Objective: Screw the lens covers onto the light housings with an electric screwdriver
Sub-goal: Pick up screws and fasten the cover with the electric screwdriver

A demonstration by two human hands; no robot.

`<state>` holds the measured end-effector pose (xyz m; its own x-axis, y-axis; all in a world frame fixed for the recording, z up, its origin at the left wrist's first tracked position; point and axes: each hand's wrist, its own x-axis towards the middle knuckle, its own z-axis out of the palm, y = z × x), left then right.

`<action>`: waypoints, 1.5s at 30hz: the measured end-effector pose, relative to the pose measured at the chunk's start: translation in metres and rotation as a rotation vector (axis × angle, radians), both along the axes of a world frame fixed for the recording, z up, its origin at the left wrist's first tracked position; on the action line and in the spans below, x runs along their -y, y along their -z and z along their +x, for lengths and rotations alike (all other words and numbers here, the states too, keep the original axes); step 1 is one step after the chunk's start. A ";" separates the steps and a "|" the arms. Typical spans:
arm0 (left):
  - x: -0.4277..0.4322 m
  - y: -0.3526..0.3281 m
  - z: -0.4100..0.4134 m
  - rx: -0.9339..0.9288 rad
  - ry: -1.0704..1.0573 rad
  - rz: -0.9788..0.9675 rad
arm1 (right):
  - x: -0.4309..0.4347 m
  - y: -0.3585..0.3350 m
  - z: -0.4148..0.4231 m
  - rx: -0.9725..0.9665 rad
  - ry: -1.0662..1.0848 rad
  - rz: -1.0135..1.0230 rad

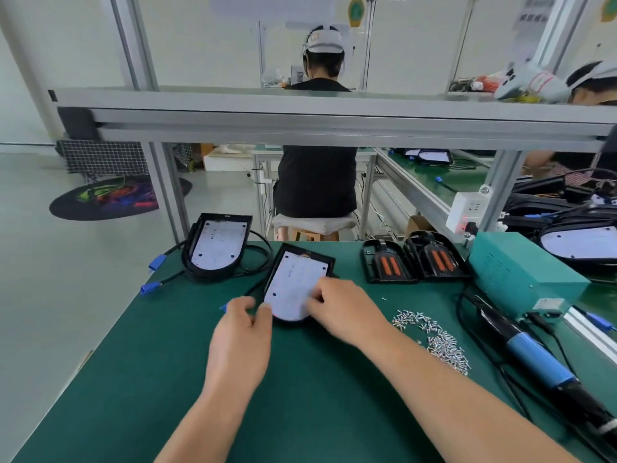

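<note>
A black light housing [293,279] with a white LED board lies mid-table on the green mat. My left hand [243,332] pinches its near left rim. My right hand [344,309] rests fingers on the board's near right side. A second housing [217,245] with cables and blue connectors sits at the far left. Two black lens covers [387,264] [435,255] with orange parts lie at the back right. A pile of small silver screws [434,339] spreads to the right of my right arm. The blue-and-black electric screwdriver [534,359] lies untouched at the right edge.
A teal power box [521,275] stands at the right with cords running to the screwdriver. An aluminium frame rail [300,118] crosses overhead. A person sits on a stool [314,225] beyond the table. More housings [581,242] lie on the right bench.
</note>
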<state>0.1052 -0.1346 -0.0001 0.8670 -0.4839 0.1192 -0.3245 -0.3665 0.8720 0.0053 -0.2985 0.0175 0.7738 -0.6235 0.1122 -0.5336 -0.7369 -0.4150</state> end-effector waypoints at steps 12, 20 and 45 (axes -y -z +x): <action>-0.011 -0.010 0.009 0.181 0.073 0.299 | 0.070 -0.032 -0.057 0.238 0.195 -0.017; -0.012 -0.005 0.018 0.180 0.079 0.331 | 0.148 -0.003 -0.044 -0.262 0.321 -0.242; -0.034 -0.022 0.031 -0.491 0.703 0.191 | -0.042 -0.030 -0.142 0.036 -0.532 -0.161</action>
